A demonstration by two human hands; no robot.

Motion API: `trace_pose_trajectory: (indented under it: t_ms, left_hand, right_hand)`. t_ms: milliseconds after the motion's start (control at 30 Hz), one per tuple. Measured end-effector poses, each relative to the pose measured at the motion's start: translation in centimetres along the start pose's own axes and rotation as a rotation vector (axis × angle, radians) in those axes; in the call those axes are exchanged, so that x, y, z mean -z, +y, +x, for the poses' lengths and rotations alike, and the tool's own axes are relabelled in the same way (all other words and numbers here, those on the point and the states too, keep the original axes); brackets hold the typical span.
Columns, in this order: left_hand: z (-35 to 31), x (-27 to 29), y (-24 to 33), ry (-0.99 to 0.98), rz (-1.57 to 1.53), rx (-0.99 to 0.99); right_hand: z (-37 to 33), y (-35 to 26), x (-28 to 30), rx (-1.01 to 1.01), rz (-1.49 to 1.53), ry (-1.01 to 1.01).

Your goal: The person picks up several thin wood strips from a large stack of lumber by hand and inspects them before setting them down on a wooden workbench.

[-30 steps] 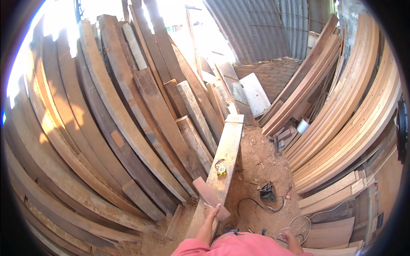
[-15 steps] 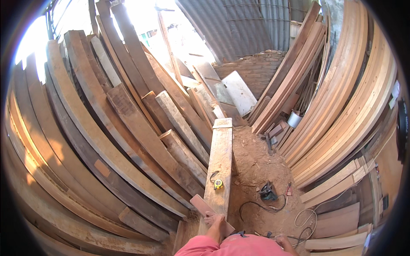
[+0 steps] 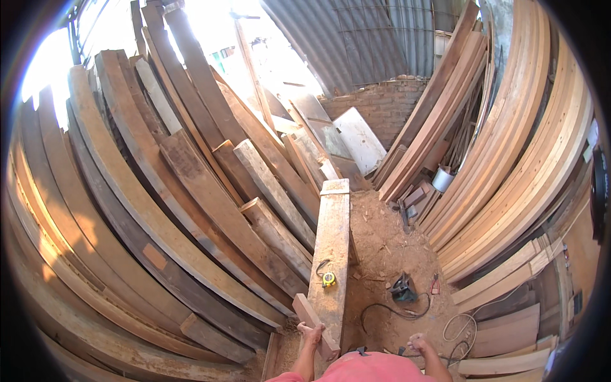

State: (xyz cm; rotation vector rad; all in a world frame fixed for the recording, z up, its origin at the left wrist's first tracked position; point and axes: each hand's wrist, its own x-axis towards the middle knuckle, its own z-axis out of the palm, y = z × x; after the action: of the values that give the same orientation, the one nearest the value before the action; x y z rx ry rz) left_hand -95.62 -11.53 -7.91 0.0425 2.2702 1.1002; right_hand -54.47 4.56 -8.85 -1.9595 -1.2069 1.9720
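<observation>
Lying aslant across the near end of a narrow wooden bench [image 3: 332, 242] is a short reddish-brown wooden board [image 3: 308, 312]. My left hand [image 3: 310, 332] grips this board by its left edge, close to my body. Off to the right of the bench, my right hand [image 3: 418, 342] is held in front of me, above the floor. Its fingers are curled in, and what they hold, if anything, is too small to make out. A yellow and black tape measure [image 3: 328, 279] with a dark strap rests on the bench top, beyond the board.
Long planks [image 3: 172, 229] lean densely along the left, and paler boards [image 3: 509, 159] along the right. A dark corded power tool [image 3: 403, 290] sits on the sawdust-covered floor [image 3: 382, 248], beside a small red item [image 3: 435, 284]. A pale cord [image 3: 468, 325] loops near the right-hand boards.
My left hand has shifted from the board's top to its left edge, and the board is turned up to show more thickness. My right hand has risen farther into view.
</observation>
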Motion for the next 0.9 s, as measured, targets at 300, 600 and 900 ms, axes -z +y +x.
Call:
trace_pose_trajectory:
  t_ms: [300,600,900]
  left_hand:
    - [-4.5,-3.1,9.8,-0.353,-0.183,-0.322]
    - [-9.2,-11.0,13.8,-0.391,0.122,-0.592]
    - [-8.6,-8.7,11.4,-0.553,0.239,-0.627]
  right_hand:
    - [-6.0,-12.3,-6.7,0.321,-0.079,-0.289]
    - [-10.5,-15.4,-12.3,0.658,-0.369,-0.202]
    - [-7.5,-9.6,-8.4,0.378,0.358,-0.222]
